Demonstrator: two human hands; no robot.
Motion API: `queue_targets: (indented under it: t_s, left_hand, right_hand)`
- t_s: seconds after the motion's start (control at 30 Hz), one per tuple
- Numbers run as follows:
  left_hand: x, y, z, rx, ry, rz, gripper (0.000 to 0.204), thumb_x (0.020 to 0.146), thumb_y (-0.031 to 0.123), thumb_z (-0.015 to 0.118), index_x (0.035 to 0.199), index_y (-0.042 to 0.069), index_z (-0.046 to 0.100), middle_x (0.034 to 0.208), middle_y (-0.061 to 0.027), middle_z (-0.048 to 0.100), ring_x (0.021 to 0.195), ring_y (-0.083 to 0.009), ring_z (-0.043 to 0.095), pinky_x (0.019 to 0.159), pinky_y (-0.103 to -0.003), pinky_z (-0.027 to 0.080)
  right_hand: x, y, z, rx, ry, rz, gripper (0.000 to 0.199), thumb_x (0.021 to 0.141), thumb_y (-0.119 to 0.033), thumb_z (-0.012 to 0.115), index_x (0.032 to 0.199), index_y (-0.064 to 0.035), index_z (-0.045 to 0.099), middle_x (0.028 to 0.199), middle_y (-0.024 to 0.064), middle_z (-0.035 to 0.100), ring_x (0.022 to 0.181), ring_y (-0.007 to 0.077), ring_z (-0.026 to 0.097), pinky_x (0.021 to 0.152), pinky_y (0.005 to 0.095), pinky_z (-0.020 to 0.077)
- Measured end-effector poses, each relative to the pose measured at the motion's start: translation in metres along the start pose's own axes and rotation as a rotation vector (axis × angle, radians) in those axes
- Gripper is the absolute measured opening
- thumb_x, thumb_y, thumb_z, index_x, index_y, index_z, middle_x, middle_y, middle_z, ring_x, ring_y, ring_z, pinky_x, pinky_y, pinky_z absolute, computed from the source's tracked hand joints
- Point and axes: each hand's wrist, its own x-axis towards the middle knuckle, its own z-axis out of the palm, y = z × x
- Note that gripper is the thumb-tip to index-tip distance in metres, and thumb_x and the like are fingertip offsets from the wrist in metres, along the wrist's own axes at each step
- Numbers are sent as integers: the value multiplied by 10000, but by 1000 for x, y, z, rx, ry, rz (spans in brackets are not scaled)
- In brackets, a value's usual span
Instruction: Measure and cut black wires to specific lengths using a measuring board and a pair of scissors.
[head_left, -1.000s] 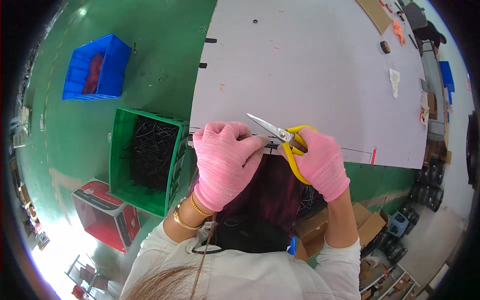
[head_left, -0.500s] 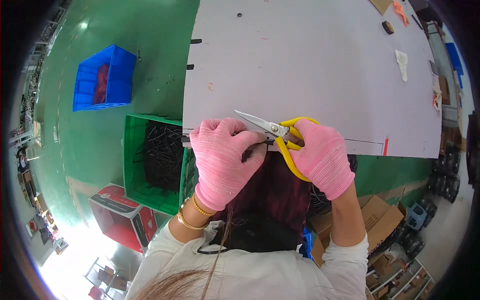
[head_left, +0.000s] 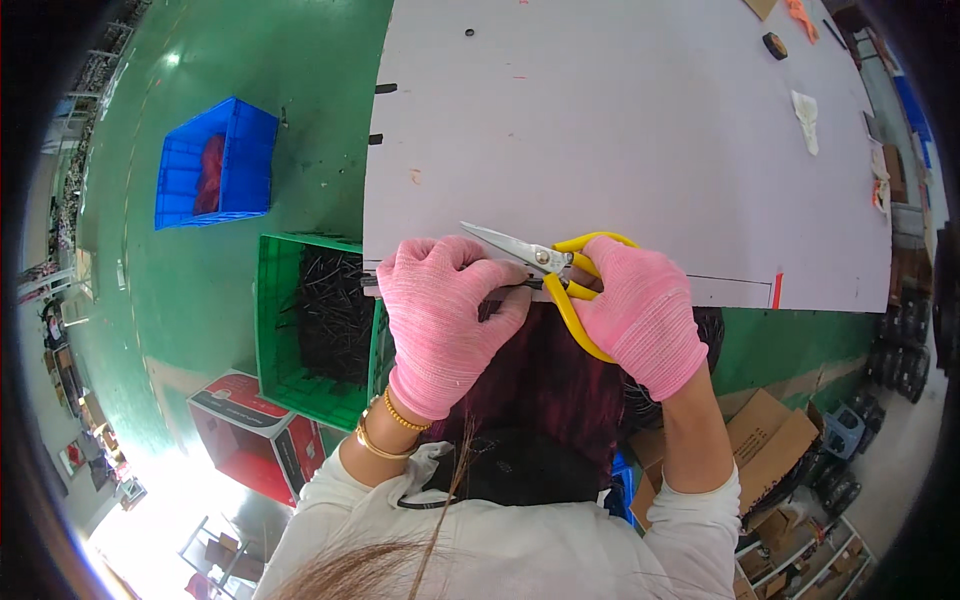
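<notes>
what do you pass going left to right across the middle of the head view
blue plastic crate → green plastic crate of dark rods → left hand in a pink knit glove → yellow-handled metal scissors → right hand in a pink knit glove → red mark at the white table's edge

A pale grey table (head_left: pixel 620 130) bears a white rag (head_left: pixel 806 108) and perhaps a small dark tape roll (head_left: pixel 774 44)

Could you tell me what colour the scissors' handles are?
Yellow; the scissors show best in the head view.
</notes>
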Motion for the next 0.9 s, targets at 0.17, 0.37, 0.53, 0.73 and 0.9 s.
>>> queue_targets:
  t_s: [0.17, 0.37, 0.53, 0.73, 0.9]
  left_hand:
    - [-1, 0, 0, -14, 10, 3, 199, 639, 217, 812, 827, 224, 750, 892, 26, 647, 869, -278, 568, 746, -425, 409]
    - [-1, 0, 0, -4, 12, 9, 197, 642, 208, 808, 829, 227, 748, 895, 26, 647, 874, -281, 566, 750, -430, 407]
    - [0, 0, 0, -4, 3, 4, 194, 651, 205, 802, 835, 230, 746, 893, 22, 647, 877, -279, 564, 757, -427, 405]
    - [-1, 0, -1, 59, 1, 22, 186, 649, 225, 798, 821, 214, 728, 883, 2, 644, 848, -286, 576, 752, -436, 405]
    - [-1, -4, -1, -3, 1, 75, 168, 652, 212, 776, 806, 179, 715, 867, -24, 635, 849, -293, 584, 774, -437, 414]
  right_hand:
    - [0, 0, 0, 2, -5, 1, 259, 811, -256, 757, 982, -68, 708, 874, 92, 736, 810, 271, 709, 700, 376, 569]
    - [0, 0, 0, 6, -10, -1, 262, 817, -262, 757, 985, -67, 710, 871, 94, 737, 812, 268, 711, 697, 374, 570]
    - [0, 1, 1, 18, 13, -13, 255, 816, -261, 758, 983, -75, 710, 864, 90, 736, 802, 268, 710, 694, 372, 570]
    - [-4, 7, 2, 57, 47, -64, 267, 798, -272, 777, 964, -75, 704, 829, 95, 722, 754, 276, 703, 670, 375, 560]
    - [-12, 19, 4, 164, 101, -182, 275, 763, -244, 812, 931, -66, 685, 785, 103, 700, 702, 293, 692, 629, 362, 544]
